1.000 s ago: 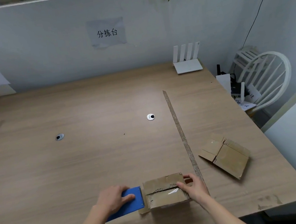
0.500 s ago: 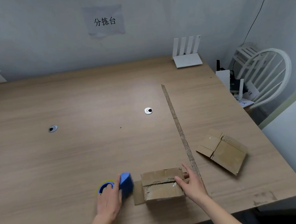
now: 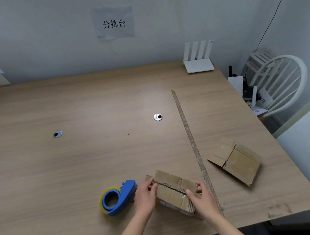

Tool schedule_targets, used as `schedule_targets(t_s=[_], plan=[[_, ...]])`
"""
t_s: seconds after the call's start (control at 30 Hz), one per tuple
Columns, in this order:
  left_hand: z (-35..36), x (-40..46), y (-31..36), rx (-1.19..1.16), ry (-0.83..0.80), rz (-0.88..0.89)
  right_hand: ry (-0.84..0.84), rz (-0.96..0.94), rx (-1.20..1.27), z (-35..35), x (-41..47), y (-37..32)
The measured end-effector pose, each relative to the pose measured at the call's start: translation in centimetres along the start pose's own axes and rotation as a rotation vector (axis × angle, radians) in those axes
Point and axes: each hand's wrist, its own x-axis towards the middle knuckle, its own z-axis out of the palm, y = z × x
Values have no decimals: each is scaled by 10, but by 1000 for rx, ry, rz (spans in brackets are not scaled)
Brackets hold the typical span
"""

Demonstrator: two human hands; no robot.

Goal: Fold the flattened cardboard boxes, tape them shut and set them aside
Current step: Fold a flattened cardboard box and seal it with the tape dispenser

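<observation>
You have the folded cardboard box (image 3: 173,190) near the front edge of the wooden table (image 3: 79,162), held between both hands. Your left hand (image 3: 145,197) grips its left end, fingers curled over the top edge by the flap seam, and your right hand (image 3: 202,198) grips the right end, thumb on the top face and fingers wrapped round the side. The box sits turned at an angle, its two top flaps meeting along a seam (a glint of clear tape shows near your right thumb). Just left of your left hand the blue tape dispenser (image 3: 117,197) rests on the table with nothing holding it. A long cardboard strip (image 3: 190,140) runs across the table just right of the box, and beyond it a flattened box (image 3: 235,159) lies well apart.
</observation>
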Motion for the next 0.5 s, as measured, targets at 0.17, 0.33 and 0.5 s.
schedule_targets(t_s=[0.17, 0.33, 0.5], plan=[[-4, 20, 7, 238, -120, -38, -43, 14, -41, 2, 0, 13], [-5, 23, 19, 434, 142, 109, -10, -1, -165, 11, -8, 12], [7, -5, -11, 399, 8, 348, -43, -30, -180, 31, -14, 0]])
